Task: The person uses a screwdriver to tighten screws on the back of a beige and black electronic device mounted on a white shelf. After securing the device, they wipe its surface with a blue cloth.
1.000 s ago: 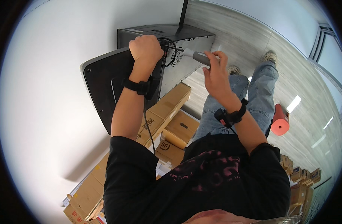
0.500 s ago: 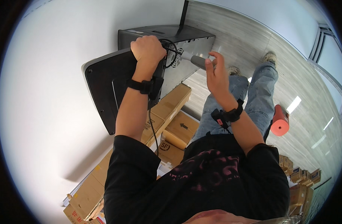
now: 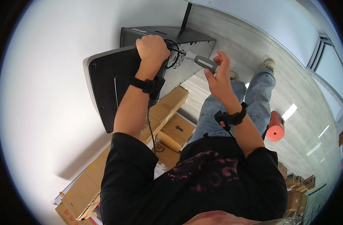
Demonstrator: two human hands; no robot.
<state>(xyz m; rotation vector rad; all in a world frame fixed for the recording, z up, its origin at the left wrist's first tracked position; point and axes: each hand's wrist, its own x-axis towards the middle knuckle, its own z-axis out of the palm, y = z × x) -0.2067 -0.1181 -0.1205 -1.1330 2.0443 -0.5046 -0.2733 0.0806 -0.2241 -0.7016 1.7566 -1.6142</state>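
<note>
A flat black panel [image 3: 107, 82] with a light grey rim and small screws hangs tilted beside the white wall. My left hand [image 3: 152, 47] is closed over its upper right part; the fingertips are hidden. From beside that hand a screwdriver [image 3: 205, 63] points to the right, with a grey handle and a whitish collar. Its tip is hidden near the left hand. My right hand [image 3: 220, 77] holds the handle's butt end between thumb and fingers. A black cable [image 3: 175, 63] loops next to the left hand.
Behind the panel stands a black and grey metal case [image 3: 194, 52] with a round vent. Cardboard boxes [image 3: 175, 131] lie below it and along the wall. A red roll [image 3: 275, 129] lies on the wood-look floor [image 3: 298, 93], to the right of my legs. More boxes [image 3: 298, 183] are stacked at lower right.
More of the screwdriver handle shows now, and its collar has come into clear sight. My right hand has shifted slightly and its fingers have spread along the handle's end. My left hand keeps its grip.
</note>
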